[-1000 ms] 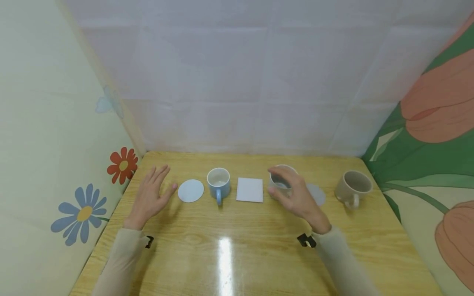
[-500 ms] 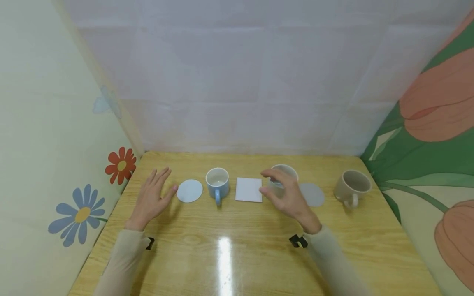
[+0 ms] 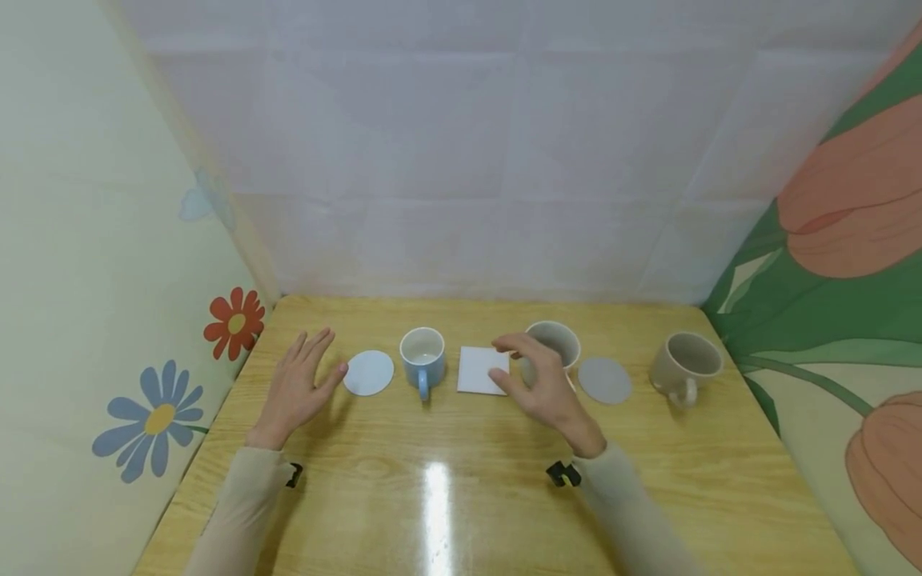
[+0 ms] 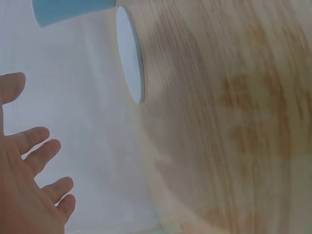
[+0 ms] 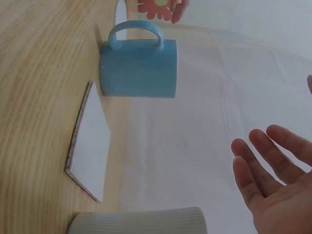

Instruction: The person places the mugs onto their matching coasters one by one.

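My left hand (image 3: 295,388) hovers over the left side of the table, fingers extended and thumb apart, holding nothing. Just right of its thumb lies a white round coaster (image 3: 368,373). A light blue mug (image 3: 421,373) stands upright beside that coaster, handle toward me. My right hand (image 3: 540,388) is in the air with its fingers bent loosely and nothing in them; its thumb and index overlap the white square coaster (image 3: 475,370) in the head view. Behind that hand, partly hidden, stands a pale mug (image 3: 565,340), whose ribbed side (image 5: 141,222) shows in the right wrist view.
A grey round coaster (image 3: 605,381) lies right of the ribbed mug. Farther right stands a beige mug (image 3: 670,372), handle toward me. The wooden table (image 3: 346,496) meets a white cloth backdrop (image 3: 461,160), with printed panels at both sides.
My right hand has moved left from over the ribbed mug toward the square coaster, uncovering more of the mug and the grey coaster. The left hand stays nearly still.
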The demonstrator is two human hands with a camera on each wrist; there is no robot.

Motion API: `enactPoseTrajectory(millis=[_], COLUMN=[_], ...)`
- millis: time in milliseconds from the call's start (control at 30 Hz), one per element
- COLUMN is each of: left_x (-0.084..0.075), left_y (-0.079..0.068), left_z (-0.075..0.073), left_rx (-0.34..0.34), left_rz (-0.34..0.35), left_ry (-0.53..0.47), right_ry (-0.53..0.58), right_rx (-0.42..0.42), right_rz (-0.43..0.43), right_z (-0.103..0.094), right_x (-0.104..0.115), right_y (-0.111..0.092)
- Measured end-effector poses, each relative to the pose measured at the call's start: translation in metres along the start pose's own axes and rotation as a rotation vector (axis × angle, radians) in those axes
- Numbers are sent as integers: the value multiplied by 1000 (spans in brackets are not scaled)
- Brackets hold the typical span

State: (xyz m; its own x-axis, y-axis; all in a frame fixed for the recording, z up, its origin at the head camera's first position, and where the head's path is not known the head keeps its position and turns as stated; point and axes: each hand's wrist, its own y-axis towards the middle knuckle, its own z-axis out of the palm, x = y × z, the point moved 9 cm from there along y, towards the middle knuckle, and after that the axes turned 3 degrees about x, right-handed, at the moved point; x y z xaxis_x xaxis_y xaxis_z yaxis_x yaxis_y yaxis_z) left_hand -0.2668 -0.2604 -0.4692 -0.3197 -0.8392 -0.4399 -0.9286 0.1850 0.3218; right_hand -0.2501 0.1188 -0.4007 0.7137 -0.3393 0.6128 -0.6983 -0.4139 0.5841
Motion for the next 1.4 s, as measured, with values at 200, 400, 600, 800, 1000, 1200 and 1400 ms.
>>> enactPoseTrajectory(millis=[200, 400, 600, 800, 1000, 1200, 1400], left_x=[1, 4, 9, 10, 10, 9, 13], left_y=[-1, -5, -6, -5, -4, -4, -5], left_z=[2, 6, 14, 20, 27, 29, 33], left_rx=[3, 15, 30, 53, 96, 106, 133], left_rz=[-3, -6, -25, -23, -38, -33, -48], left_ry=[-21, -31, -20, -24, -24, -20, -21], right_ry=[1, 4, 38, 88, 132, 183, 215], right_rx=[9, 18, 38, 24, 32, 49, 61], right_rz=[17, 36, 41, 47, 54, 100, 155], right_z=[9, 21, 38, 45, 54, 63, 73], right_x=[-1, -5, -11, -12, -9, -12, -20], right_y=[0, -3, -7, -9, -11, -12, -15])
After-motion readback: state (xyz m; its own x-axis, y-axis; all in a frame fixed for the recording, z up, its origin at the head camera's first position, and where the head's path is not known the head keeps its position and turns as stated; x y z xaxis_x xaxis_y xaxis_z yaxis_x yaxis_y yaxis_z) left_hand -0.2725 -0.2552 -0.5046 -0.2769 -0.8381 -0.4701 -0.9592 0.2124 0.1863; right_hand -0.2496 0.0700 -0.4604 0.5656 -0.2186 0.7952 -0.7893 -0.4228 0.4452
